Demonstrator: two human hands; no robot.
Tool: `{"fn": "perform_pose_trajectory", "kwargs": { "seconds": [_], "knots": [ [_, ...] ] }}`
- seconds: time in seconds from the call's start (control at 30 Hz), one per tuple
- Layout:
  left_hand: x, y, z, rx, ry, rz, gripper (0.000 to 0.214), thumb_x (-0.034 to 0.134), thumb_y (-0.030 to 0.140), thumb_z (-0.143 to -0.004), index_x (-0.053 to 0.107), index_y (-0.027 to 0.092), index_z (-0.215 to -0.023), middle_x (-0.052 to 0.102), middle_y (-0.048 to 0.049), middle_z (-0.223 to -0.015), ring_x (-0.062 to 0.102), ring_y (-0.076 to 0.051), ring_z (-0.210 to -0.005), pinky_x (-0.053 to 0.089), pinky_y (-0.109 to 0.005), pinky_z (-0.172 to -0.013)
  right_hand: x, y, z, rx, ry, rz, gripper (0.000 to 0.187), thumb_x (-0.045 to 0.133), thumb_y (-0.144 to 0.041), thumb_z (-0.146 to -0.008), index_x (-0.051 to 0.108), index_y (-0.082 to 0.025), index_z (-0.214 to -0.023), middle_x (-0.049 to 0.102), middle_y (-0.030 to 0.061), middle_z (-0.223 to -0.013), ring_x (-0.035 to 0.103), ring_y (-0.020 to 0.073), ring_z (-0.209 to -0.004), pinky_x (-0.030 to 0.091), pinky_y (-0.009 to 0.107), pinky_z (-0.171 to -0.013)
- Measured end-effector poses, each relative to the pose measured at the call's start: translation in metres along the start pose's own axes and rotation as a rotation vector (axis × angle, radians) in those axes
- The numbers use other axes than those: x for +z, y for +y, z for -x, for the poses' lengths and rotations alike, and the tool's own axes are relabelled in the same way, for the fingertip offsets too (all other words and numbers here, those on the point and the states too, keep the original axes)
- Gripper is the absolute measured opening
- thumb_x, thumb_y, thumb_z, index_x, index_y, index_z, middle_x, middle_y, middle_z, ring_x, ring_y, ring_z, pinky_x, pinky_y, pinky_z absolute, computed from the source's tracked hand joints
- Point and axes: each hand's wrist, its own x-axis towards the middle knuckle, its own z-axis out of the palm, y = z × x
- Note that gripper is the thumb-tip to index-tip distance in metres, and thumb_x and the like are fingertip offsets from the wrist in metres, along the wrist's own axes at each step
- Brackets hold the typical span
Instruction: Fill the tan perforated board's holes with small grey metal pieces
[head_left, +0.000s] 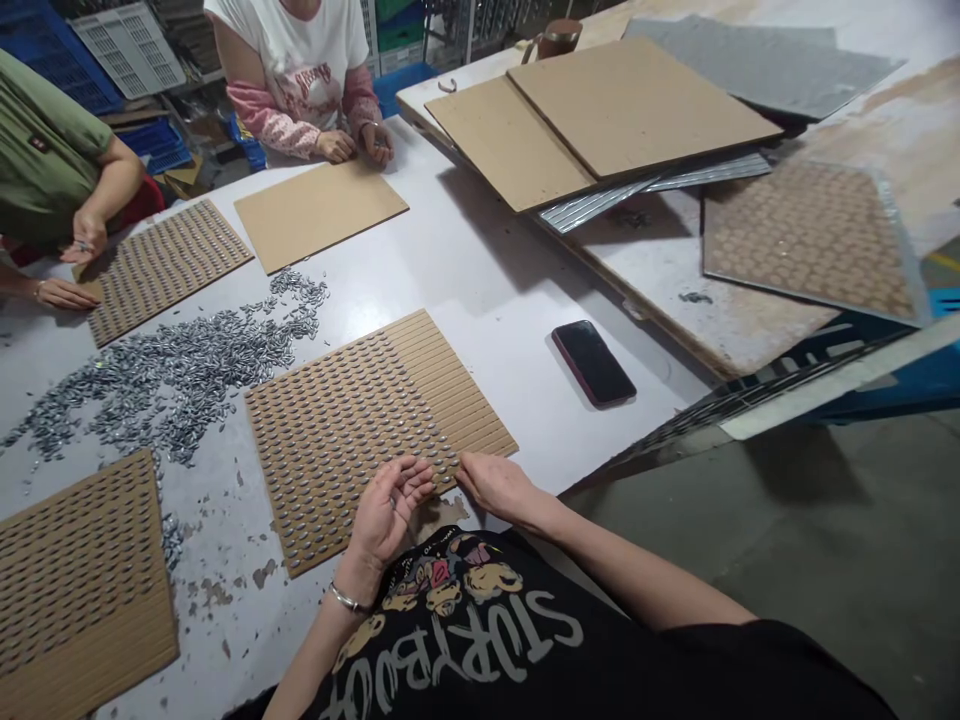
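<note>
My left hand (pixel 391 505) is turned palm up over the near edge of a brown grooved board (pixel 337 430). Its fingers curl in a cup, and a small dark glint in the palm looks like one or more small metal pieces. My right hand (pixel 495 485) rests at the board's near right corner, thumb and fingertips pinched together; whatever they hold is too small to make out. Rows of small grey metal pieces fill most of the board, while the grooves on its right strip (pixel 457 380) are bare. Beyond its left side lies a loose heap of such metal pieces (pixel 187 370).
A phone (pixel 594 362) lies right of the board. Another part-filled board (pixel 82 580) is at the lower left. Two co-workers sit across the table, at a filled board (pixel 169 265) and a plain board (pixel 322 212). Stacked boards (pixel 637 100) overhang a side table.
</note>
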Motion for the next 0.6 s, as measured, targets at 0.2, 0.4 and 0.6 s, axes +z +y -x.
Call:
{"fn": "perform_pose_trajectory", "kwargs": {
  "seconds": [0.2, 0.4, 0.6],
  "knots": [
    [0.002, -0.003, 0.000, -0.006, -0.001, 0.001, 0.017, 0.060, 0.025, -0.091, 0.066, 0.010, -0.097, 0.073, -0.0161, -0.101, 0.070, -0.022, -0.092, 0.057, -0.032, -0.082, -0.011, -0.002, -0.008, -0.014, 0.001, 0.102, 0.029, 0.042, -0.031, -0.100, 0.064, -0.014, -0.099, 0.073, 0.0145, -0.090, 0.070, 0.0268, -0.086, 0.044, 0.029, -0.067],
    [0.004, -0.008, 0.001, -0.017, -0.002, 0.004, 0.020, 0.059, 0.027, -0.092, 0.065, 0.009, -0.099, 0.072, -0.0164, -0.103, 0.070, -0.023, -0.094, 0.055, -0.032, -0.084, -0.023, 0.004, -0.004, -0.017, 0.043, 0.062, 0.024, 0.053, -0.034, -0.096, 0.065, -0.014, -0.091, 0.072, 0.0133, -0.088, 0.068, 0.0247, -0.083, 0.043, 0.028, -0.064],
    [0.021, -0.004, -0.001, -0.054, -0.078, 0.194, 0.050, 0.033, 0.052, -0.099, 0.062, 0.012, -0.106, 0.069, -0.0169, -0.110, 0.067, -0.023, -0.104, 0.051, -0.038, -0.097, -0.023, -0.020, 0.015, -0.400, 0.382, -0.208, 0.020, 0.049, -0.031, -0.099, 0.060, -0.019, -0.088, 0.065, 0.0051, -0.086, 0.060, 0.0169, -0.080, 0.044, 0.025, -0.070]
  ]
}}
